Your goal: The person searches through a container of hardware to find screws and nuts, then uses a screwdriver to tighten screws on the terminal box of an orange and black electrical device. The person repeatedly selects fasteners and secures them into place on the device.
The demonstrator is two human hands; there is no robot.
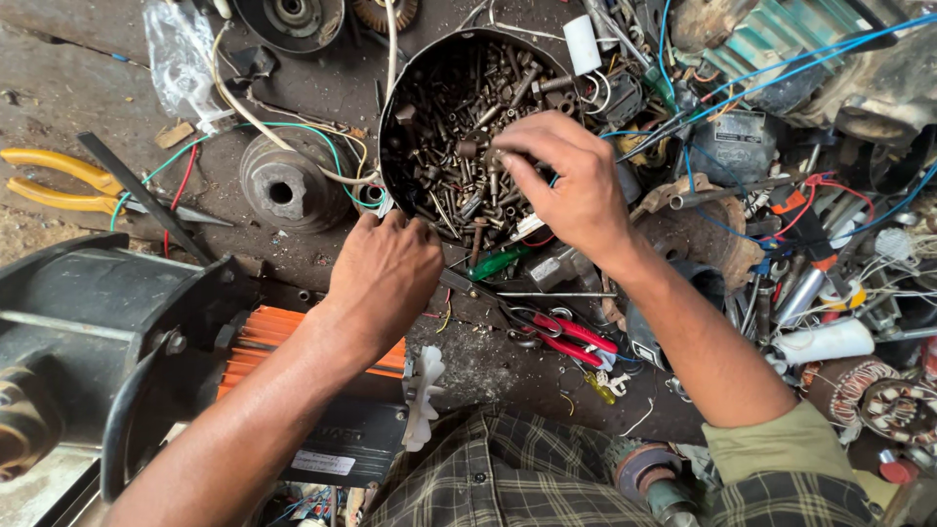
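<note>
Head view: the right hand (571, 181) pinches small, hard, slippery bolts (459, 127). The left hand (386, 268), fingers curled, holds the heavy bowl's near rim (390, 190).

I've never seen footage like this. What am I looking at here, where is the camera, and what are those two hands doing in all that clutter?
There is no machine at work here: these are a person's two bare hands, filmed by one camera worn on the head and looking down.

The right hand reaches into a round dark container full of rusty screws and bolts, its fingers pinched among them; exactly what they grip is too small to tell. The left hand rests at the container's near rim, steadying it.

Around them on the grimy work surface lie yellow-handled pliers, a metal pulley, red-handled pliers, a green-handled screwdriver and many tangled wires. At lower left sits a dark motor with orange fins.
</note>
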